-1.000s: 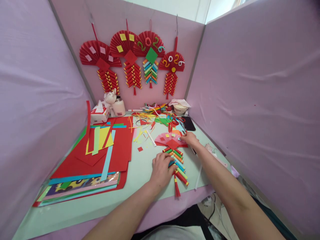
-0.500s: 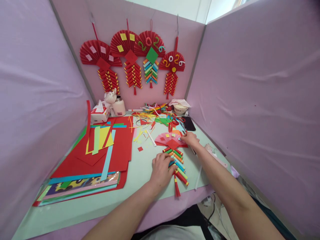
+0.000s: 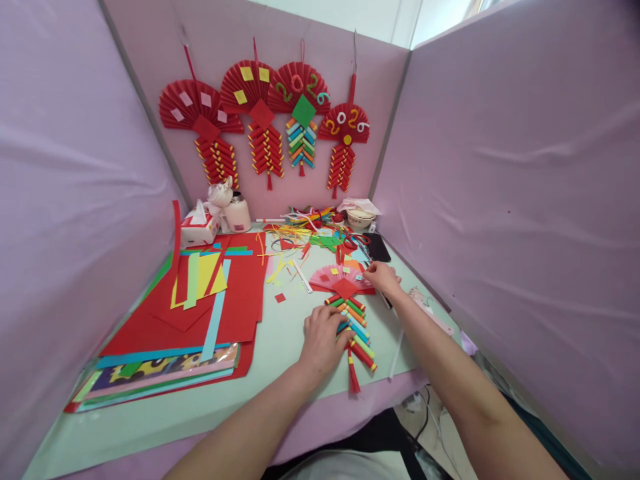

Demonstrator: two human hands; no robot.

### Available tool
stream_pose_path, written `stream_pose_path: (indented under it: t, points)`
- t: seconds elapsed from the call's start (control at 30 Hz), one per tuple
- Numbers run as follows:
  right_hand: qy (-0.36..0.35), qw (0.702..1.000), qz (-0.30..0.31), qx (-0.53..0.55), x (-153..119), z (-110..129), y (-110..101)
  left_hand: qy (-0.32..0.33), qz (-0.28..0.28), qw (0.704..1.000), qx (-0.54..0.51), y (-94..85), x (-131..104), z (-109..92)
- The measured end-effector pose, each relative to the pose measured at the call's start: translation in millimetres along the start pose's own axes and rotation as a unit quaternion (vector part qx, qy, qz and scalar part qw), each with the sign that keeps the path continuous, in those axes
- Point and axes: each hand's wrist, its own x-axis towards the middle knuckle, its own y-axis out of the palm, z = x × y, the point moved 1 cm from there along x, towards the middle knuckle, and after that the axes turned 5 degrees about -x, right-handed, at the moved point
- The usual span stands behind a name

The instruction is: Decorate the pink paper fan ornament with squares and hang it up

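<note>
A folded pink paper fan point(image 3: 327, 275) with a red diamond point(image 3: 345, 288) at its base lies on the table, small coloured squares on its pleats. Below it spreads a string of coloured paper firecrackers point(image 3: 361, 331), ending in a red tassel point(image 3: 354, 380). My left hand point(image 3: 324, 333) rests on the left side of the firecrackers, thumb and fingers apart, covering some rolls. At the fan's right edge, beside a small light-blue square point(image 3: 359, 277), is my right hand point(image 3: 382, 277). Its fingertips are pressed together; whatever they pinch is too small to make out.
Red card sheets point(image 3: 240, 293) with paper strips cover the left side. Behind the fan lie scissors point(image 3: 361, 241), scraps point(image 3: 325, 241) and a dark phone point(image 3: 379, 247). A white pen-like stick point(image 3: 302, 276) lies left of the fan. Finished fan ornaments point(image 3: 261, 112) hang on the back panel.
My right hand has shifted slightly right, away from the light-blue square on the fan, which now shows more fully. My left hand stays on the firecrackers.
</note>
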Motion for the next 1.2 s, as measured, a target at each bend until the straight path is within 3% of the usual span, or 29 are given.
stream_pose_path:
  t: [0.2,0.3,0.67,0.93,1.2]
  points:
    - [-0.146,0.989,-0.033,-0.021,-12,0,-7,0.005,-0.005,1.0,0.005,0.7,0,0]
    - [-0.18,0.982,-0.041,-0.036,-13,0,-3,0.008,-0.008,1.0,0.005,1.0,0,1]
    - [-0.196,0.976,-0.059,-0.072,-16,-8,4,0.009,-0.003,1.0,0.003,-1.3,0,-1]
    - [-0.276,0.954,-0.058,-0.106,-40,-14,-2,0.01,-0.006,1.0,0.006,-0.7,-1,-1]
    - [-0.269,0.947,-0.099,-0.141,-46,-14,-1,0.01,-0.011,1.0,0.006,-0.2,0,-1]
